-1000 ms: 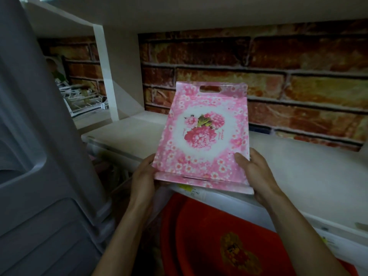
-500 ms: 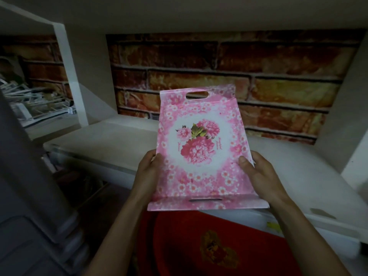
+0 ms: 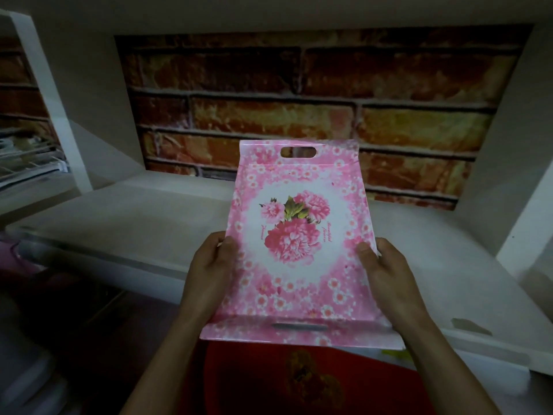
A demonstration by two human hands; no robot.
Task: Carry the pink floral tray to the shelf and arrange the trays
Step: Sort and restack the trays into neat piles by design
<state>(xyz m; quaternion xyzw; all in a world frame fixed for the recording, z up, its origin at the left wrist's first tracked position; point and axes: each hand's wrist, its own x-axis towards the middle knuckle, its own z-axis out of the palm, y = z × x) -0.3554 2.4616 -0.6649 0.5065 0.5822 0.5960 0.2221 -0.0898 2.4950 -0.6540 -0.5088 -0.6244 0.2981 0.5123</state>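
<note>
We note the pink floral tray (image 3: 299,250): rectangular, glossy, raised rim, a slot handle cut in each short end, peonies printed at centre. Left hand (image 3: 209,271) and right hand (image 3: 389,277) each grasp a long side, thumbs on top. It is held tilted above the front edge of the white shelf (image 3: 134,229); whether it touches, we cannot tell. Rough brick-pattern wall (image 3: 299,94) behind. Below, in shadow, a red tray (image 3: 344,384) with a dim motif.

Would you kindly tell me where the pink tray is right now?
The pink tray is in the centre of the head view, held between the left hand and right hand over the white shelf front edge, with a red tray below.
</note>
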